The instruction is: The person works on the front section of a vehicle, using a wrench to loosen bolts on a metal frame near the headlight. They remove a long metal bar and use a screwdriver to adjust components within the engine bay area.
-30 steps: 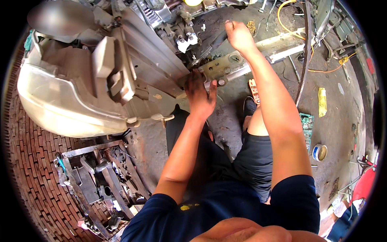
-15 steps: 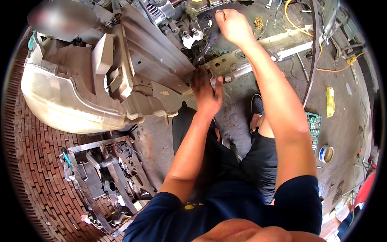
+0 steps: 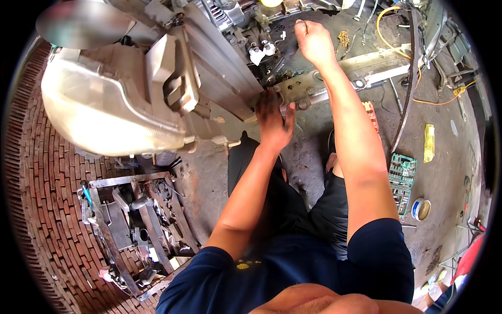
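My left hand point(image 3: 274, 118), its fingers darkened with grime, lies with fingers stretched and thumb apart where a ribbed metal panel point(image 3: 219, 57) meets a long metal crossbeam point(image 3: 295, 86). My right hand point(image 3: 316, 43) is closed in a fist above the far side of the crossbeam. Whatever it grips, if anything, is hidden by the fingers. To the left of the panel juts a large headlight point(image 3: 104, 104) with a cloudy clear lens. Beyond the left hand, engine parts with two white pieces point(image 3: 262, 52) show.
A metal frame full of scrap parts point(image 3: 141, 230) stands on bricks at left. On the floor at right lie a green socket set case point(image 3: 401, 180), a round tin point(image 3: 421, 209), a yellow packet point(image 3: 429, 144) and an orange cable point(image 3: 444, 103). A dark curved strip point(image 3: 409, 78) rises nearby.
The headlight, panel and crossbeam appear farther right in the view, as do both hands. My left hand keeps its place at the beam; my right stays closed. More of the green case shows.
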Tool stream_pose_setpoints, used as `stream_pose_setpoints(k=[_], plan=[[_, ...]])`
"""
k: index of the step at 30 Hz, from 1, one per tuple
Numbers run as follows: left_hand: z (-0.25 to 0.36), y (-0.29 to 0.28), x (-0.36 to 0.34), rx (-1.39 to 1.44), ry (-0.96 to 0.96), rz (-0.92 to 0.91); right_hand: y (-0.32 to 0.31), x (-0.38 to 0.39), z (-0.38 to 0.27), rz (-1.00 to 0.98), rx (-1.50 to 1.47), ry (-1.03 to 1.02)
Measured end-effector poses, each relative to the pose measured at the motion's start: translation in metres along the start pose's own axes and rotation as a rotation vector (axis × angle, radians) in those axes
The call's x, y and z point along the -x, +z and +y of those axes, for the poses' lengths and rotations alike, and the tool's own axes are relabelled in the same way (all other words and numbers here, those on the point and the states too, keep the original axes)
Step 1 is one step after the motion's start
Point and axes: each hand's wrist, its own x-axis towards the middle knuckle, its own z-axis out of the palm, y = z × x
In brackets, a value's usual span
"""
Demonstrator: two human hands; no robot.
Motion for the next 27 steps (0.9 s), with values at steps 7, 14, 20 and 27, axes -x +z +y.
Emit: stream_pose_setpoints(k=[7,14,20,27], plan=[[0.002,-0.005,-0.005,-0.015,0.017,-0.056,-0.002,-0.004,0.003,0.002,-0.004,0.03],[0.0,0.001,-0.007,-0.064,0.076,-0.057,0.002,0.027,0.001,-0.02,0.03,0.056],[-0.004,0.003,0.007,-0.126,0.083,0.057,-0.008,0.023,-0.013,-0.16,0.103,-0.003],[0.01,0.006,-0.009,-0.019,0.055,0.05,-0.012,-0.003,0.016,-0.127,-0.039,0.006]])
